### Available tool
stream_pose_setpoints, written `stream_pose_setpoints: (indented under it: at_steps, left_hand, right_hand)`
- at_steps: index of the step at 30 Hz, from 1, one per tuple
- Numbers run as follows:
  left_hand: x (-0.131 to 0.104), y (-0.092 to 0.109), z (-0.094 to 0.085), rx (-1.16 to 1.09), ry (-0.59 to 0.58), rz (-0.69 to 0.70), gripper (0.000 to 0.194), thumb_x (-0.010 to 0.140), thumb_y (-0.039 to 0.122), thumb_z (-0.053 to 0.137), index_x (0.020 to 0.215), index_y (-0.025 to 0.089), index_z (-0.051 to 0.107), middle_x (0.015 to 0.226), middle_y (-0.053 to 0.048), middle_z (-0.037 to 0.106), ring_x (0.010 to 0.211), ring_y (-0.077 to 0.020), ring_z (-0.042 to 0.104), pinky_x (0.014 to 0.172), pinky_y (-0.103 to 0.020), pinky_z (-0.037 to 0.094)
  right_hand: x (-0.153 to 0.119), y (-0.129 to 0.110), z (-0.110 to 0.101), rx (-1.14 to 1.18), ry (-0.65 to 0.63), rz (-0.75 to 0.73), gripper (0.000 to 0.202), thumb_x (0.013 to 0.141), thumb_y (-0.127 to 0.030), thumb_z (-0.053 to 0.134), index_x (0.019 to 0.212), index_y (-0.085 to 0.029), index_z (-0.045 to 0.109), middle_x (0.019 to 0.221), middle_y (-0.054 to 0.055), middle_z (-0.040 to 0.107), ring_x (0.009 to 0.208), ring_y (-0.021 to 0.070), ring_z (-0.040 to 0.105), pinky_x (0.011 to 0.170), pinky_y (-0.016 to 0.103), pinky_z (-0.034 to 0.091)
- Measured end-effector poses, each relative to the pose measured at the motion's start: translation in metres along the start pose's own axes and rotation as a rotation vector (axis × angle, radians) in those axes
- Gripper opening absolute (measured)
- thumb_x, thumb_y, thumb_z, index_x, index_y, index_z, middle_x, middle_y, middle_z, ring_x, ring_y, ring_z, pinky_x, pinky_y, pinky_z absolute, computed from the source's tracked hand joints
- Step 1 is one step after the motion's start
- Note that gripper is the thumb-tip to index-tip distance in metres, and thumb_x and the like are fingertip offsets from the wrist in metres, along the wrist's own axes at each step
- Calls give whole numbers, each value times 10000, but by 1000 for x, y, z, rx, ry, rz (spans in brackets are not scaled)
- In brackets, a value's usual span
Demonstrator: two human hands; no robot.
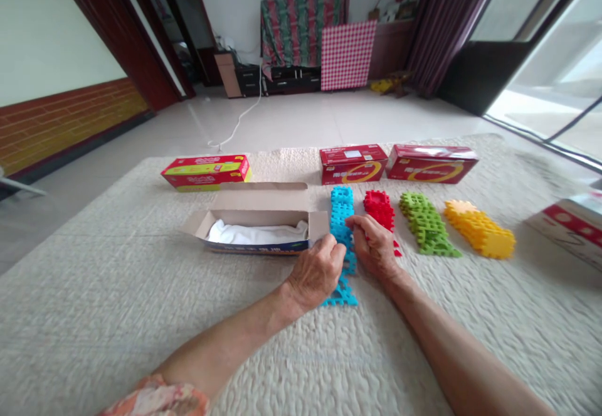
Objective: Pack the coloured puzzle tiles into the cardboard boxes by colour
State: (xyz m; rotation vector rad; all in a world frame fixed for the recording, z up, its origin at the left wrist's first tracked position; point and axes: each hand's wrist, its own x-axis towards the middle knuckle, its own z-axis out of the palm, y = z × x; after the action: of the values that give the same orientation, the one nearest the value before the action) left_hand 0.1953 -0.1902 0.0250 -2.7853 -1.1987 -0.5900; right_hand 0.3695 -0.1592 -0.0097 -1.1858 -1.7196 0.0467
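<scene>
A long row of blue interlocking plastic toy tiles [342, 215] lies on the quilted cover, running toward me. My left hand [320, 270] is closed over its left side, thumb and fingers pressed together at the tiles. From the right, my right hand [375, 245] pinches the row's edge, fingers curled; the exact grip is partly hidden. Just right of the hands lie red tiles [380, 208], partly covered by my right hand. Beside my left hand stands an open cardboard box [261, 199] with a folded white cloth [258, 234] inside.
Green tiles [426, 223] and yellow tiles [480, 228] lie in rows to the right. Behind are a red and yellow box [207, 171] and two dark red boxes, one left [352, 164] and one right [430, 164]. Another box [571, 224] sits at the right edge of the quilted cover [141, 315].
</scene>
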Motion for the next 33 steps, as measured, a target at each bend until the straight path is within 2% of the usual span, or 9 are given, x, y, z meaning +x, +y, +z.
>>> stream_pose_setpoints:
  at_steps: [5,8,10,13,17,19,21,25,33]
  left_hand:
    - [-4,9,-3,40,105,34,175,902,94,405,831,175,543,807,-43,538,683,-149,563,547,-234,485]
    - [-3,9,-22,-61,196,49,172,886,90,421,886,166,575,853,-47,558,732,-136,576,616,-227,509]
    - [0,-2,-45,-122,260,18,188,870,86,443,934,161,603,890,-52,575,779,-133,581,676,-231,516]
    - [2,-44,-83,-86,331,-93,231,822,71,484,955,159,651,879,-49,595,787,-133,577,714,-244,503]
    - [-11,-120,-120,74,136,-359,221,750,96,549,869,174,717,803,-26,612,655,-114,541,676,-247,456]
    - [-20,-149,-127,123,-22,-458,201,750,143,561,830,187,740,761,-25,617,645,-127,545,652,-249,432]
    - [-27,-166,-128,146,-157,-508,200,746,178,566,806,202,755,742,-26,633,659,-141,561,636,-249,413]
    - [-28,-169,-123,183,-301,-537,268,731,159,538,845,229,771,816,-34,704,742,-161,611,665,-249,409]
    - [-20,-163,-110,256,-419,-589,307,728,185,565,928,288,775,900,-29,763,913,-196,670,759,-250,458]
  right_hand:
    - [1,0,-1,-19,-11,-26,206,892,-136,439,930,-206,629,807,14,652,721,140,626,660,247,487]
    - [2,-2,-3,-32,-24,-46,199,901,-146,436,926,-200,625,800,17,647,713,139,626,644,242,484]
    - [2,-2,-4,-39,-46,-63,196,901,-145,436,939,-198,621,802,20,644,709,139,626,640,242,486]
    - [2,-2,-4,-47,-73,-85,193,897,-141,442,953,-198,618,799,25,637,701,141,623,632,245,489]
    - [1,-2,-2,-47,-82,-94,188,889,-136,457,969,-190,618,839,42,647,724,149,631,643,252,499]
    - [1,-2,-1,-50,-80,-99,182,885,-140,470,978,-187,618,866,50,654,747,157,638,656,260,506]
    - [1,-3,0,-59,-72,-108,169,882,-147,484,977,-186,619,876,53,658,761,164,642,663,265,509]
    - [3,-6,1,-68,-64,-123,154,882,-157,497,967,-188,622,859,50,662,752,164,647,652,261,508]
    - [3,-6,0,-67,-75,-122,155,882,-168,497,961,-201,626,856,48,669,746,162,654,640,258,512]
